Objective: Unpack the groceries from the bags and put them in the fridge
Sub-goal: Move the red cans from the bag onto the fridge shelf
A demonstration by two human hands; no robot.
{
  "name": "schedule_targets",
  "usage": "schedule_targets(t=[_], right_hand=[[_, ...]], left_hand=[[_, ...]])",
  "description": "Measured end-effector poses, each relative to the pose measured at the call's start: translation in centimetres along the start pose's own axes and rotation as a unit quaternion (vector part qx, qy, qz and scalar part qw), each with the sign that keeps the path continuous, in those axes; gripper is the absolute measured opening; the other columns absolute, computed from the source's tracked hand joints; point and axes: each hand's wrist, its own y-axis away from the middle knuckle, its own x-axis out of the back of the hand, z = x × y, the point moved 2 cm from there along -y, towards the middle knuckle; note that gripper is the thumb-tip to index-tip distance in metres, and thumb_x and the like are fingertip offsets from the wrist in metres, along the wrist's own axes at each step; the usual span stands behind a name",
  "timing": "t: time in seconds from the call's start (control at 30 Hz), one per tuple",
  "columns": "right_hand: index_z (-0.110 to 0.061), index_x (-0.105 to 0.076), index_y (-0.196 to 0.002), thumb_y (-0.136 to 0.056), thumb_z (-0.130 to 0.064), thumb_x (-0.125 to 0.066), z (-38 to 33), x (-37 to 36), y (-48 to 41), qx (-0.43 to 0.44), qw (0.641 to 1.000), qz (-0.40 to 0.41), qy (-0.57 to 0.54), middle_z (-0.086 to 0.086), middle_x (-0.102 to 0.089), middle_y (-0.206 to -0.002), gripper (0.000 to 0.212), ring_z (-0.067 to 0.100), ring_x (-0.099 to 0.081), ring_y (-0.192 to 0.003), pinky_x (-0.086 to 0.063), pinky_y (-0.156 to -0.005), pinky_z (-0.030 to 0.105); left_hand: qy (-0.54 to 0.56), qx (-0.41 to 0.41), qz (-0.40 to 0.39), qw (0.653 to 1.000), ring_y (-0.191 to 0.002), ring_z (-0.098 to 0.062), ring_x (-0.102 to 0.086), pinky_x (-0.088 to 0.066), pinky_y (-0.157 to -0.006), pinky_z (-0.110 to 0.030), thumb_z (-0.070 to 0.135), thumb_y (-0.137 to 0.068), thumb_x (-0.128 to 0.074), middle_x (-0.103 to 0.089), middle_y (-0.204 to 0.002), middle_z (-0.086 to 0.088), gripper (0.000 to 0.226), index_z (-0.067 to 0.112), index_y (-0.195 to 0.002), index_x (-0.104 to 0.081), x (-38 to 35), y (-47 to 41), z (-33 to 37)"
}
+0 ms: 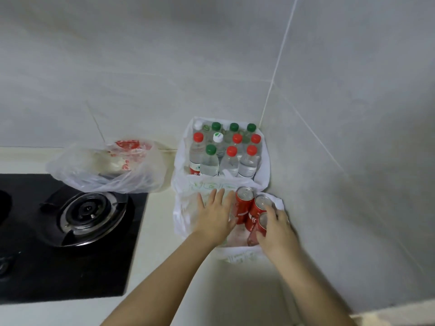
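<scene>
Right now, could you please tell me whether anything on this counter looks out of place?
The clear plastic bag sags over the edge of the black hob, close to the burner; plastic there looks risky. No spill shows.

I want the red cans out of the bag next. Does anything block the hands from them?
Nothing visible does. The right hand grips the nearest can; the left hand lies flat on the open bag beside the other cans, whose tops are uncovered.

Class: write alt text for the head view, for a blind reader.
A right hand grips a red can, one of three in a white bag on a counter; the left hand lies flat on the bag. Bagged water bottles stand behind.
</scene>
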Motion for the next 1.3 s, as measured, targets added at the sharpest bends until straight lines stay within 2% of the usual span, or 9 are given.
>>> schedule_targets(t=[0.23, 0.4, 0.63, 0.73, 0.83, 0.97, 1.1, 1.2, 1.3], right_hand=[[-0.025, -0.024, -0.150, -0.089, -0.032, -0.062, 0.7, -0.1, -0.2, -0.014, 0.999, -0.038, 0.029, 0.002, -0.040, -0.141, 0.072, 0.023, -0.050, -0.124, -0.045, -0.096, 0.034], [-0.026, -0.027, -0.147, -0.089, -0.033, -0.063, 0.8, -0.3, -0.2, -0.022, 0.999, -0.039, 0.029, 0.001, -0.039, -0.140, 0.069, 0.023, -0.050, -0.123, -0.046, -0.095, 0.035], [-0.025, -0.027, -0.146, -0.089, -0.033, -0.063, 0.9, -0.5, -0.3, -0.027, 0.999, -0.025, -0.004, 0.000, -0.038, -0.143, 0.068, 0.023, -0.052, -0.123, -0.048, -0.094, 0.036], [-0.029, -0.019, -0.151, -0.084, -0.031, -0.067, 1.0, -0.6, -0.2, -0.040, 0.996, -0.017, -0.082, -0.001, -0.040, -0.147, 0.082, 0.023, -0.052, -0.125, -0.049, -0.097, 0.037], [-0.036, -0.016, -0.149, -0.079, -0.034, -0.072, 0.9, -0.5, 0.0, -0.049, 0.994, 0.008, -0.103, -0.002, -0.048, -0.143, 0.090, 0.024, -0.054, -0.122, -0.050, -0.092, 0.037], [-0.039, -0.020, -0.146, -0.079, -0.041, -0.069, -0.5, 0.1, 0.7, -0.047, 0.998, 0.021, -0.047, -0.009, -0.049, -0.137, 0.084, 0.024, -0.051, -0.123, -0.050, -0.087, 0.037], [-0.041, -0.025, -0.142, -0.078, -0.040, -0.068, -3.0, 0.0, 0.9, -0.018, 0.996, 0.019, -0.087, -0.012, -0.053, -0.129, 0.078, 0.026, -0.046, -0.125, -0.050, -0.086, 0.040], [-0.038, -0.022, -0.148, -0.079, -0.041, -0.070, -4.7, -0.7, 0.2, -0.002, 0.995, 0.011, -0.096, -0.010, -0.060, -0.129, 0.084, 0.018, -0.057, -0.118, -0.046, -0.092, 0.035], [-0.037, -0.019, -0.149, -0.080, -0.041, -0.070, -5.7, -1.4, -0.5, 0.009, 0.996, 0.005, -0.084, -0.011, -0.060, -0.130, 0.086, 0.015, -0.060, -0.114, -0.050, -0.085, 0.033]], left_hand=[[0.020, -0.060, -0.007, 0.998, -0.139, -0.022, -0.028, -0.010, -0.114, -0.059, 0.045, -0.092, -0.052, -0.030, -0.150, 0.000, 0.067, 0.024, -0.148, -0.022, -1.4, -4.3, 1.6], [-0.013, -0.073, -0.033, 0.997, -0.127, -0.026, -0.043, -0.031, -0.104, -0.046, 0.036, -0.086, -0.063, -0.039, -0.141, -0.003, 0.073, 0.025, -0.146, -0.023, -1.2, -6.7, 2.5], [0.044, -0.052, -0.057, 0.996, -0.110, -0.030, -0.057, -0.039, -0.093, -0.040, 0.034, -0.083, -0.070, -0.046, -0.132, -0.002, 0.068, 0.020, -0.139, -0.034, -1.0, -7.5, 1.6], [0.083, -0.045, -0.045, 0.995, -0.107, -0.029, -0.059, -0.045, -0.085, -0.038, 0.030, -0.080, -0.071, -0.049, -0.130, -0.002, 0.071, 0.021, -0.140, -0.034, -0.4, -6.0, 0.6], [0.122, -0.028, -0.022, 0.992, -0.109, -0.028, -0.058, -0.050, -0.081, -0.039, 0.028, -0.078, -0.072, -0.050, -0.131, -0.004, 0.071, 0.020, -0.139, -0.036, 0.1, -4.3, -1.2], [0.163, -0.007, 0.002, 0.987, -0.112, -0.027, -0.057, -0.049, -0.085, -0.039, 0.028, -0.073, -0.077, -0.052, -0.132, -0.004, 0.075, 0.018, -0.137, -0.040, 1.0, -2.5, -3.6], [0.178, 0.011, 0.013, 0.984, -0.115, -0.024, -0.055, -0.046, -0.089, -0.033, 0.026, -0.074, -0.077, -0.052, -0.132, -0.003, 0.074, 0.016, -0.138, -0.042, 1.3, -1.0, -5.6], [0.185, 0.022, 0.013, 0.982, -0.116, -0.023, -0.055, -0.045, -0.089, -0.030, 0.022, -0.073, -0.075, -0.052, -0.132, -0.003, 0.072, 0.016, -0.137, -0.043, 1.2, 0.0, -6.5], [0.198, 0.036, 0.008, 0.980, -0.114, -0.022, -0.056, -0.046, -0.090, -0.032, 0.023, -0.072, -0.077, -0.053, -0.131, -0.002, 0.073, 0.016, -0.136, -0.045, 0.5, 0.8, -7.0]])
